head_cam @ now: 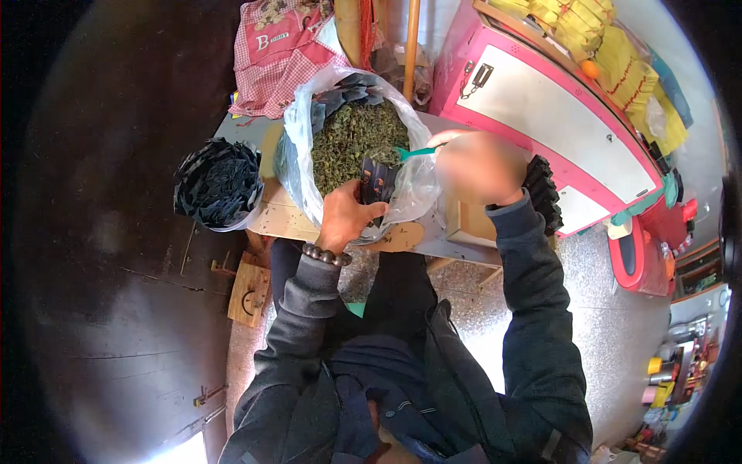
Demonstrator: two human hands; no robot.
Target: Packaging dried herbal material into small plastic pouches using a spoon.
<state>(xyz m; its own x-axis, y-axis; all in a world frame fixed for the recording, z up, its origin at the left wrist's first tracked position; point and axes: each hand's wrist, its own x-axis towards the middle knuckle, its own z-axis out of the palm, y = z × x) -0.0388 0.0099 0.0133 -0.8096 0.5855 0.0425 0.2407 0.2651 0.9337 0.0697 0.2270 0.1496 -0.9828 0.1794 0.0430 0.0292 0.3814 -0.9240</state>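
Note:
A large clear plastic bag (pixel 298 124), its mouth spread wide, is filled with crumbled dried green leaves (pixel 342 145). My left hand (pixel 348 211) grips a small black packet (pixel 377 180) with orange print, held over the near right part of the leaves. From the right, my right hand (pixel 481 168), partly blurred, holds a green plastic utensil (pixel 417 152). The utensil's tip reaches some leaf at the packet's upper end; its exact shape is unclear. More flat black packets (pixel 351 93) lie at the far side inside the bag.
A round tub (pixel 252 217) packed with black sleeves stands left of the bag. Right lie a cardboard box (pixel 469 223) and a row of black packets (pixel 544 194). A pink-and-white cabinet (pixel 533 93) rises behind; a checked cloth (pixel 284 64) hangs at the back left.

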